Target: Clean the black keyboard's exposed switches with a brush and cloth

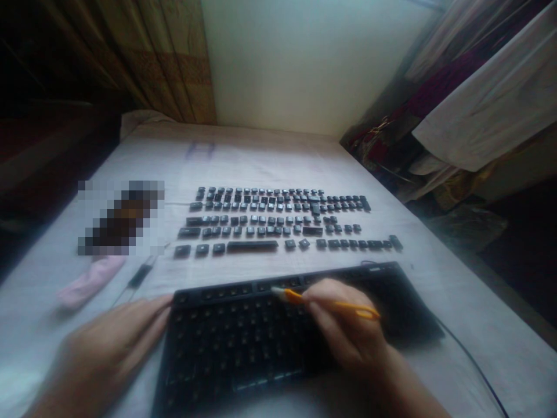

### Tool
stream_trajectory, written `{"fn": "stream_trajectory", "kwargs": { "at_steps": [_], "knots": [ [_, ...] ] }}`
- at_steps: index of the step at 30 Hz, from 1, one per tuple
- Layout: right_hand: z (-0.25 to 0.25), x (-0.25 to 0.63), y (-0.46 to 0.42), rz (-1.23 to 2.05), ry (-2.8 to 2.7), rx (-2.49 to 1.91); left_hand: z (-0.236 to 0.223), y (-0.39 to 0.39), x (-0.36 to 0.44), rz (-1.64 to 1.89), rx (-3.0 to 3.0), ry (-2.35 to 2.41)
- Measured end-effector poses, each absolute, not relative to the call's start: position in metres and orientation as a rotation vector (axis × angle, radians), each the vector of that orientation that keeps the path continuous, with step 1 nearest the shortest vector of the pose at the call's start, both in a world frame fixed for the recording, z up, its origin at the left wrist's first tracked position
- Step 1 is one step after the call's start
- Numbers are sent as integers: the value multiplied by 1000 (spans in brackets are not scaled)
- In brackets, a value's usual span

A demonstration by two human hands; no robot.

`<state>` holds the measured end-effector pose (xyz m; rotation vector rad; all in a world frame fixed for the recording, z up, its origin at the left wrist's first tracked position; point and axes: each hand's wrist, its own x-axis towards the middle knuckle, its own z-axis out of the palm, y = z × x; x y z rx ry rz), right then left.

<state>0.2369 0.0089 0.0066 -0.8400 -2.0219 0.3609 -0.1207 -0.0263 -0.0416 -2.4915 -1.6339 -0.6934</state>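
A black keyboard base (226,337) with its keycaps off lies at a slant in front of me. My left hand (115,337) is at its left end, fingers together and holding the upper left edge. Over the upper middle of the base, my right hand (348,328) grips a paintbrush (359,309) with an orange handle. Its pale bristles point left and meet the top row of key sockets. Motion blurs the lower part of the base and both hands somewhat. The loose black keycaps (252,246) lie in rows beyond the base, set out like a keyboard.
Left of the keycaps are a pink cloth item (91,283), a small dark object (140,276) and a pixelated item (124,217). A cable (472,360) runs off the base's right end. The pale sheet (270,157) reaches a wall; hanging clothes (483,110) are at right.
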Motion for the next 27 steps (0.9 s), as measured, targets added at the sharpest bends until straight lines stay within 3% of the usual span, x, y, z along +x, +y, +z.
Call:
{"fn": "stream_trajectory", "kwargs": {
  "at_steps": [27],
  "knots": [
    [11,240,10,392,-1852,-916,-38,-24,-118,-710,-2453,-1543]
  ]
}}
